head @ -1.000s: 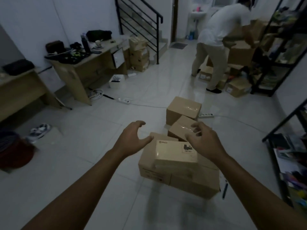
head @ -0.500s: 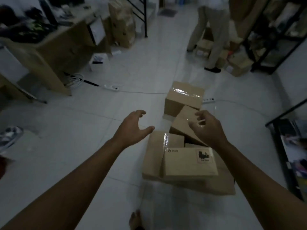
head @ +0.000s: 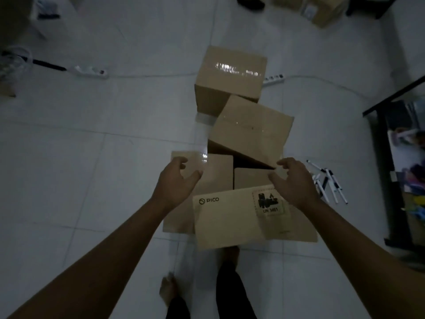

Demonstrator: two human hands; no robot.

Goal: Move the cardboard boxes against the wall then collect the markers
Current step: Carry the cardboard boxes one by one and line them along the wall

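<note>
Several cardboard boxes lie in a row on the white tiled floor in front of me. Nearest is a flat box printed PICO (head: 234, 217), resting on top of lower boxes (head: 213, 171). Behind it a tilted box (head: 250, 130) leans on them, and a taller taped box (head: 230, 72) stands farthest. My left hand (head: 174, 183) hovers open over the low left box. My right hand (head: 292, 180) hovers open at the PICO box's far right corner, beside the tilted box's lower edge. Several markers (head: 328, 180) lie on the floor to the right of the boxes.
A black shelf frame (head: 379, 139) with goods stands at the right. Two white power strips (head: 92, 71) (head: 273, 78) with cables lie across the floor beyond the boxes. More cardboard boxes (head: 322, 10) sit at the top right. My bare feet (head: 167, 288) are below.
My view has tilted down and come closer to the boxes. Both hands have lowered toward the stack and stay open. The markers have come into view on the right.
</note>
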